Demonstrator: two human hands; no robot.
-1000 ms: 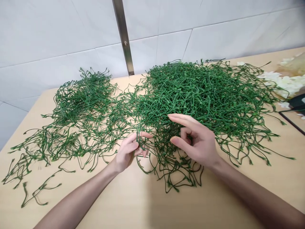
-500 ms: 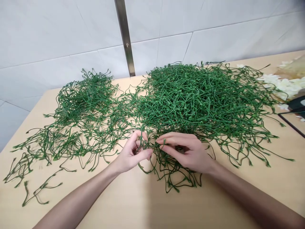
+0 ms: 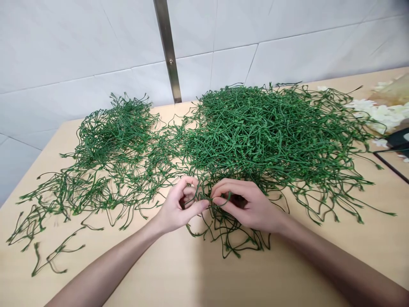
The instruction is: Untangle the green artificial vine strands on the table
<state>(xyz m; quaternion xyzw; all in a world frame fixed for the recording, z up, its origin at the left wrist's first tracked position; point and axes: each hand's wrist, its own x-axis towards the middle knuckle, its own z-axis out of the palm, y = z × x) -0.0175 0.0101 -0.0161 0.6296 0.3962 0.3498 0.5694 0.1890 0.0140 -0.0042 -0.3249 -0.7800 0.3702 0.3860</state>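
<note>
Thin green artificial flower stems with small forked tips lie in a big tangled heap (image 3: 255, 123) in front of me. At the heap's near edge, my right hand (image 3: 246, 202) pinches a green plastic stem (image 3: 220, 204) between thumb and fingertips. Facing it, my left hand (image 3: 182, 202) is curled, its thumb and forefinger closed around stem strands. The two sets of fingertips nearly meet, and what lies between them is partly hidden. Below my hands a small clump of stems (image 3: 236, 238) spreads over the table.
A smaller, looser heap of stems (image 3: 111, 132) is at the left, with stray stems (image 3: 53, 256) nearer the table's (image 3: 153, 273) left front. White artificial flowers (image 3: 380, 113) and a dark object (image 3: 399, 138) sit at the right edge. A tiled wall (image 3: 96, 51) with a metal strip (image 3: 168, 51) stands behind.
My left thumb has moved right, closer to the right fingertips. The stem in my right hand now bends in a loop over the thumb. The heaps look unchanged.
</note>
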